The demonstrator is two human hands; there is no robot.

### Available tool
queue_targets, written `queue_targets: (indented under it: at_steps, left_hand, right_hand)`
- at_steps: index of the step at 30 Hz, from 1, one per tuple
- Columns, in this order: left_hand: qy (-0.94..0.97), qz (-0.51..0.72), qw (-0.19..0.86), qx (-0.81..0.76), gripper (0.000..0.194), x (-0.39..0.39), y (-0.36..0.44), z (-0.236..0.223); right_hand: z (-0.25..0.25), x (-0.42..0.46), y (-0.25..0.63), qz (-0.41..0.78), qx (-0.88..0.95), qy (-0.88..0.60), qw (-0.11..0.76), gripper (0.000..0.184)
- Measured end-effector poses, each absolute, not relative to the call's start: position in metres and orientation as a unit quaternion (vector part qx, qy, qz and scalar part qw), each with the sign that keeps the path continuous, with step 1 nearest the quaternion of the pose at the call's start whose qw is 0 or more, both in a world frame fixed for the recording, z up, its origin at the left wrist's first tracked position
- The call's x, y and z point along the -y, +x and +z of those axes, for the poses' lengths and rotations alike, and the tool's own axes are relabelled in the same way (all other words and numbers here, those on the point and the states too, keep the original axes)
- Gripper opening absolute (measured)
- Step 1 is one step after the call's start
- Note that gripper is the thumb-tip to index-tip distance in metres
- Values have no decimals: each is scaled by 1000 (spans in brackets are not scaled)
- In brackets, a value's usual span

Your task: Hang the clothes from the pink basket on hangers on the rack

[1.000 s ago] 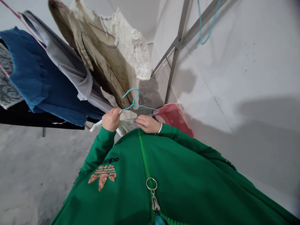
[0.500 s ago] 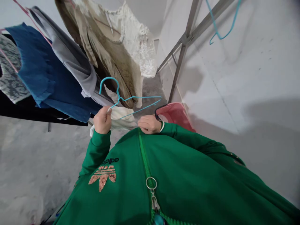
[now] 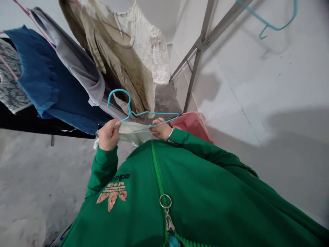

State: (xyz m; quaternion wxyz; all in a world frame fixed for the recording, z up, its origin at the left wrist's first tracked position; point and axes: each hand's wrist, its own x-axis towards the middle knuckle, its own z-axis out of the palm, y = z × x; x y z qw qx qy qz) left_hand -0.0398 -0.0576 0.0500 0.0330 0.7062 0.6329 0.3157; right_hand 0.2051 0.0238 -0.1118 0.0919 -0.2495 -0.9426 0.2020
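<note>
Turquoise hanger [image 3: 154, 113], held in front of the wearer's chest: its open hook pointed left and curved up toward the hanging garments, while its far right corner reached out past the right hand [image 3: 161, 128] toward the pink basket [image 3: 192, 124]. The left hand [image 3: 109, 134] was closed, thumb against bent fingers, on the hanger's left arm and the left part of a pale cloth [image 3: 135, 133]. The right hand pinched the right edge of that cloth, the hanger's thin lower bar crossing at its fingers; whether the bar was also gripped could not be told. The cloth spanned the space between the hands, its near edge close to the green jacket [image 3: 200, 181]. On the left and far left, a blue garment [image 3: 56, 82], a grey garment [image 3: 77, 68], a khaki garment [image 3: 123, 68] and a white lace garment [image 3: 158, 61] hung in a row, leaving little room beyond the hook. A strip of floor [image 3: 166, 97] lay open between the lace hem and the metal frame [image 3: 197, 48]. More open floor lay near left; at far right, a second hanger [image 3: 279, 27] showed before the wall [image 3: 277, 82].
</note>
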Motion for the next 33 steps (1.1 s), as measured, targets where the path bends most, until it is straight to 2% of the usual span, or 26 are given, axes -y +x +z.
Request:
queue_targets:
  at_steps: [5, 12, 15, 18, 22, 25, 29, 33]
  left_hand:
    - [701, 291, 2, -651, 29, 62, -63, 40]
    - [702, 167, -97, -685, 32, 57, -67, 21]
    - [696, 181, -127, -683, 32, 54, -65, 22]
    - [697, 236, -131, -665, 31, 53, -66, 28]
    - [715, 289, -119, -625, 30, 52, -67, 34]
    - [738, 298, -94, -598, 29, 50, -65, 37]
    - [752, 311, -61, -578, 27, 51, -61, 38]
    - [751, 322, -25, -576, 28, 53, -58, 37]
  right_hand:
    - [-121, -40, 249, 164, 907, -365, 130, 22]
    - [-103, -42, 268, 215, 866, -299, 338, 24]
    - [-82, -29, 271, 276, 846, -247, 384, 21]
    - [-67, -22, 277, 281, 817, -289, 411, 32]
    - [-65, -30, 279, 219, 816, -372, 385, 48]
    - [-69, -39, 272, 175, 851, -359, 340, 55]
    - [-72, -42, 259, 164, 883, -312, 310, 41]
    - [-65, -36, 253, 173, 873, -331, 313, 41]
